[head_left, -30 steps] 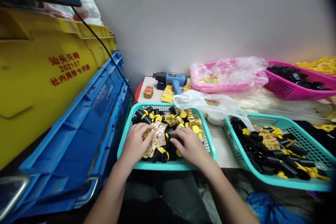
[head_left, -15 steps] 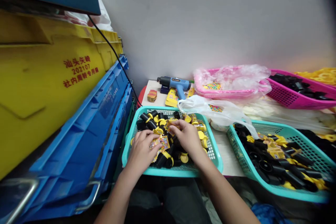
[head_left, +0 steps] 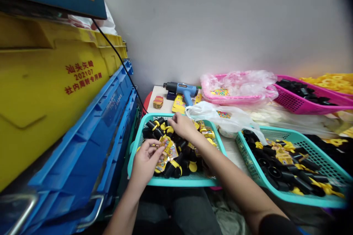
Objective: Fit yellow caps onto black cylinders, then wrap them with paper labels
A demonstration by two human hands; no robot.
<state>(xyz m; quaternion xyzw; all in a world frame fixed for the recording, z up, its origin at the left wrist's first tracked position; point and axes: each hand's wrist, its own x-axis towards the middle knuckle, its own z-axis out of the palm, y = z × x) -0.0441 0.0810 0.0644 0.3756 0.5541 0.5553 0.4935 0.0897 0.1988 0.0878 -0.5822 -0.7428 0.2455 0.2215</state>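
A turquoise basket [head_left: 190,181] in front of me holds black cylinders [head_left: 158,132] with yellow caps, and yellow printed tubes [head_left: 207,133]. My left hand [head_left: 146,159] is over its left half, thumb and fingers closed on a yellow printed label [head_left: 165,145]. More colourful printed labels [head_left: 172,152] lie just under that hand, on the black parts. Farther back, my right hand [head_left: 183,125] reaches over the basket's far middle. Its fingertips are drawn together at the black and yellow pieces; whatever they grip is hidden.
Yellow [head_left: 41,91] and blue crates [head_left: 79,143] are stacked on the left. Behind the basket lie a blue heat gun [head_left: 183,90] and a small banded stack [head_left: 158,102]. A second turquoise basket [head_left: 292,199], a white plastic bag [head_left: 234,117] and pink baskets [head_left: 295,102] stand rightward.
My right hand has moved away from the labels, leftward and toward the basket's back. My left hand has gone from resting spread on the labels to pinching one, slightly raised.
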